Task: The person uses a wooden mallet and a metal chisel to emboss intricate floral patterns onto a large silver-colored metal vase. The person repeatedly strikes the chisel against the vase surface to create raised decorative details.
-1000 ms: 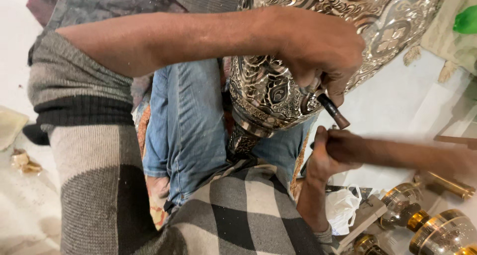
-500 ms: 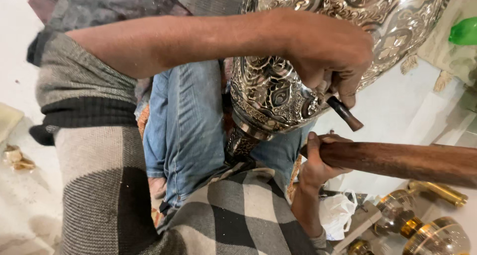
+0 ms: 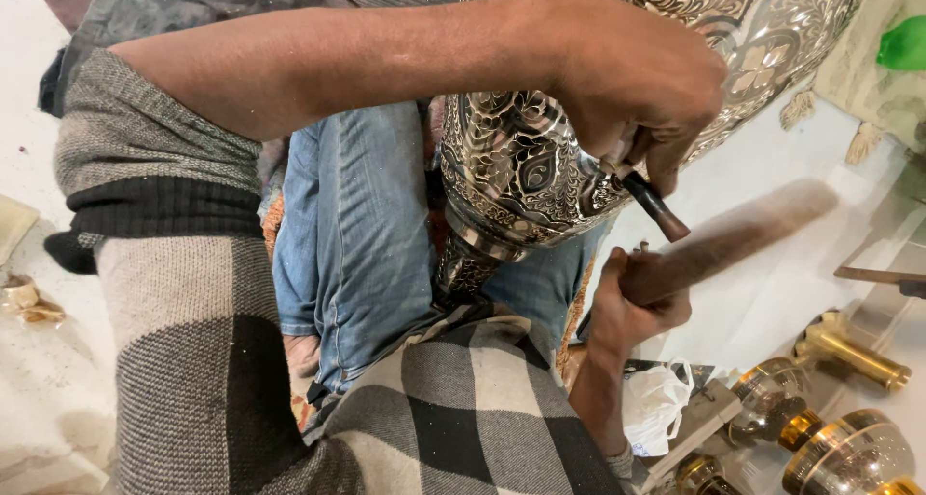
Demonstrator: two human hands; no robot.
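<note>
Head view looks down on a large silver-coloured metal vase with dense engraved floral pattern (image 3: 540,167), lying tilted across the person's lap, its narrow foot toward the blue jeans (image 3: 357,244) and its wide body running out of the top edge of the frame. The left hand (image 3: 637,80) is closed around a short dark metal chisel (image 3: 656,206), whose upper part is buried in the fist; its working tip seems to meet the vase wall, though the fingers hide the exact contact. The right hand (image 3: 632,307) is clamped on the near end of a brown wooden mallet handle (image 3: 723,239), which is blurred with motion, so its far end and head are hard to make out.

By its look the vase is rigid and probably heavy, with a polished, slippery surface that dents or scratches easily; it seems best steadied by the narrow neck above the foot or cradled between the knees. The chisel is small and stiff, and wants a firm grip low on its shank.

To the lower right stand brass-and-glass lamp fittings (image 3: 849,447) and a crumpled white plastic bag (image 3: 656,408), partly cut off by the frame. A green object (image 3: 902,41) at the upper right is too cropped to identify.
</note>
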